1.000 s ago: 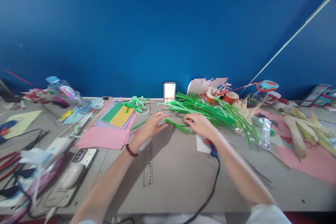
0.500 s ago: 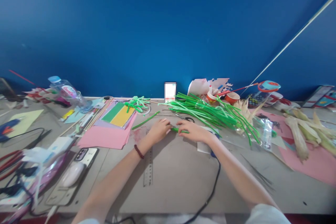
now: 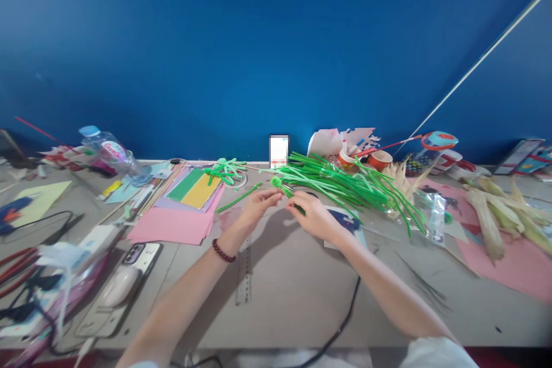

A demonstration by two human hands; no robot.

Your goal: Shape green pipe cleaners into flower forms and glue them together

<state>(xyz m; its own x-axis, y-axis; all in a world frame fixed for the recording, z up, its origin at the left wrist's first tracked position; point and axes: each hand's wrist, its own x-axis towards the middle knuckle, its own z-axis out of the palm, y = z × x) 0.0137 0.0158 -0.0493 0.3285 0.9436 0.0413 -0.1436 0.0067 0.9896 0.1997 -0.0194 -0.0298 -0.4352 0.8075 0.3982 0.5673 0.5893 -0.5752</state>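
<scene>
A green pipe cleaner (image 3: 285, 190) with its far end coiled into a small round head stands out from between my hands. My right hand (image 3: 311, 213) is closed on its lower part, fingers bent and pinching. Beside it, my left hand (image 3: 260, 207) has its fingers stretched toward the coil, thumb apart, tips close to the pipe cleaner; whether they touch it is hard to see. Behind lies a large bundle of green pipe cleaners (image 3: 345, 183). One short loose green pipe cleaner (image 3: 239, 198) rests left of my left hand.
Left are coloured sheets (image 3: 175, 225), a bottle (image 3: 110, 148), and a phone (image 3: 97, 315) under a white mouse (image 3: 121, 286). A clear ruler (image 3: 244, 273) lies below my left wrist. Right are a dark blue device (image 3: 345, 219) with a cable, paper cups (image 3: 379, 159) and corn husks (image 3: 485, 213).
Both hands have shifted slightly; the pipe cleaner, earlier held low between them, is now raised with its coiled head showing. My left fingers have straightened. More of the blue device shows.
</scene>
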